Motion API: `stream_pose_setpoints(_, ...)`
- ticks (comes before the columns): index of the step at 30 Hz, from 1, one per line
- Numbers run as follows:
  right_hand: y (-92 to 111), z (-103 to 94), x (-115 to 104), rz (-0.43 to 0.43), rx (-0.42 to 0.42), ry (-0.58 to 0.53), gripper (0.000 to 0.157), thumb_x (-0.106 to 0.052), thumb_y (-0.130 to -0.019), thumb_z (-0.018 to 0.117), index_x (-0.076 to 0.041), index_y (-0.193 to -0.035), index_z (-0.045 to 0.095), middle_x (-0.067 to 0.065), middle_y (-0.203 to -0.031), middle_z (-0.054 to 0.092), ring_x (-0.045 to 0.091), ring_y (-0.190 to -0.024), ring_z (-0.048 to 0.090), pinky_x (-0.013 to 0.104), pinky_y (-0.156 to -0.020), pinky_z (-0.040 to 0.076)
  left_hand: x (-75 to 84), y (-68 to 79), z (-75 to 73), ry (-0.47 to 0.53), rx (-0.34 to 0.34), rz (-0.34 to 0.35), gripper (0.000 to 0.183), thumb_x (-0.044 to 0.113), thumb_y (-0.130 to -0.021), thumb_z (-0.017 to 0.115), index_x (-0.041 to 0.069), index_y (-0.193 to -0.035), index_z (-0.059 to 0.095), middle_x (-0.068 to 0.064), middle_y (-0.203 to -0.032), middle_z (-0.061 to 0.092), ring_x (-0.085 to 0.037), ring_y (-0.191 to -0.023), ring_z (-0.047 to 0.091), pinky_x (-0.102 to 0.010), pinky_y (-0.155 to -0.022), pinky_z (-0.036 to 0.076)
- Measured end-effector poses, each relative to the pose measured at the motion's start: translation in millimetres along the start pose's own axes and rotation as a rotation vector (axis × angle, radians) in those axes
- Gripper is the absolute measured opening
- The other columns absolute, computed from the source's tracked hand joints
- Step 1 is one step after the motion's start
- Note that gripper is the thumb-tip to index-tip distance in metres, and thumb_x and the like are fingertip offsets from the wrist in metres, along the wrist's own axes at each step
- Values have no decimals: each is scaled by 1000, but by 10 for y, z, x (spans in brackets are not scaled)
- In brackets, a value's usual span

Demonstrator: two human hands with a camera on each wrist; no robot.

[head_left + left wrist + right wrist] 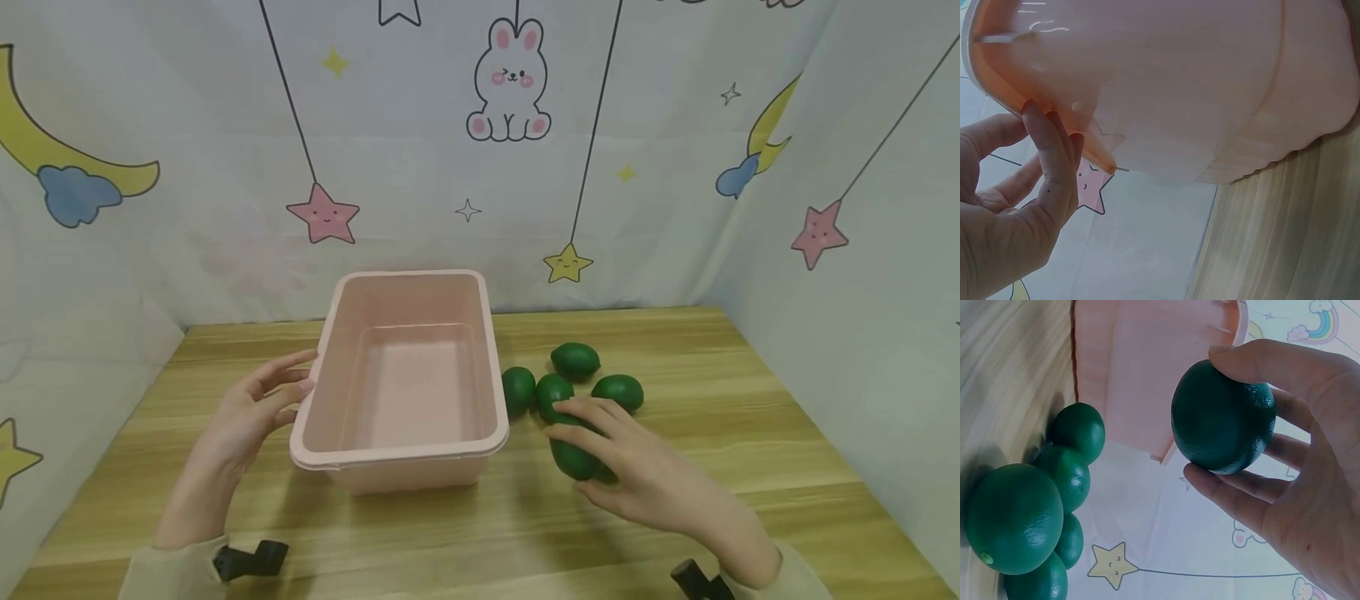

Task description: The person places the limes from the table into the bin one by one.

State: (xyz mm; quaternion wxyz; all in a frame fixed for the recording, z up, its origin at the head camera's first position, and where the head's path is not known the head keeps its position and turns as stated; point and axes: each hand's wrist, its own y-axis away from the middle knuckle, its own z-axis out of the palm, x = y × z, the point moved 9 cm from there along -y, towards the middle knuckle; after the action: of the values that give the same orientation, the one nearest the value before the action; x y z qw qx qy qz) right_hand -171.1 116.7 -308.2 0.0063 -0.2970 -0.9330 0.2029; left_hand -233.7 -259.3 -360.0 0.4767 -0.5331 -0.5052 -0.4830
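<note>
A pink plastic basin (420,392) stands on the table, its inside bare. At its left rim my left hand (258,404) holds the edge; in the left wrist view the fingertips (1032,109) meet the underside of the rim. Right of the basin, my right hand (630,462) grips a green lime (1222,419) between thumb and fingers, raised above the table. Several more limes lie close together, among them one beside the basin (518,392), one at the back (575,361) and one at the right (618,392). Another lime (1013,519) is mostly hidden under my hand in the head view.
The wood-grain table (420,550) runs under everything. A pale cloth printed with a rabbit (512,83), stars and moons hangs behind and along both sides. Black straps (251,560) sit at the sleeve cuffs.
</note>
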Motion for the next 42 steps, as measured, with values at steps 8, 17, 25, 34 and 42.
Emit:
stream_pose_setpoints(8, -52, -20, 6, 6, 1, 4, 66, -20, -74, 82, -22, -133, 54, 1, -144, 44, 20, -130, 42, 39, -92, 55, 7, -3, 0, 2, -2, 3, 43, 16, -94, 63, 16, -136, 54, 12, -107, 58, 0, -93, 63, -19, -76, 57)
stream_pose_setpoints(17, -133, -55, 3, 18, 1, 9, 64, -22, -75, 81, -21, -133, 54, 0, -145, 44, 19, -133, 41, 39, -98, 52, 14, -6, 4, -7, 1, 13, 44, 16, -94, 63, 14, -137, 53, 12, -106, 59, 1, -94, 62, -18, -78, 57)
stream_pose_setpoints(25, -221, -110, -28, -5, 20, -9, 65, -21, -75, 81, -21, -133, 53, 1, -145, 43, 19, -134, 40, 40, -97, 53, 0, 1, 6, 3, 3, 11, 44, 16, -94, 62, 14, -137, 53, 11, -107, 59, 0, -93, 62, -18, -76, 57)
stream_pose_setpoints(34, -315, -201, -83, -42, 50, 9, 62, -21, -75, 81, -21, -132, 55, 1, -142, 45, 19, -132, 42, 41, -99, 50, 0, 3, 3, 1, 0, 10, 44, 16, -94, 62, 14, -137, 53, 11, -107, 58, 0, -92, 62, -18, -77, 57)
stream_pose_setpoints(42, -417, -286, -181, -124, 98, -4, 65, -14, -73, 81, -17, -131, 55, 5, -144, 44, 23, -129, 45, 42, -93, 53, 5, 2, 8, -1, -2, 7, 44, 16, -94, 62, 13, -137, 52, 11, -108, 58, 0, -92, 62, -18, -76, 57)
